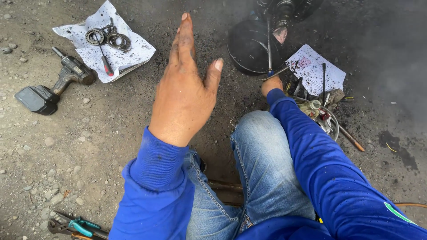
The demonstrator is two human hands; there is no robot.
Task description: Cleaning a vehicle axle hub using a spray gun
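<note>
My left hand (184,86) is raised flat in the air, fingers together and thumb out, holding nothing. It hovers above the oily ground between a paper sheet (129,53) and a black round pan (249,46). My right hand (271,84) reaches forward past my knee and grips a long screwdriver (269,44) by its blue handle. The shaft points up toward a greasy metal hub part (281,18) above the pan. Both sleeves are blue; my jeans-clad knee (260,133) sits between them.
On the left paper lie bearing rings (106,38) and a red-handled screwdriver (104,60). A cordless drill (53,86) lies at far left. A second paper (316,66) with small tools, a parts pile (322,115) and a rusty rod (351,138) are at right. Pliers (73,226) lie bottom left.
</note>
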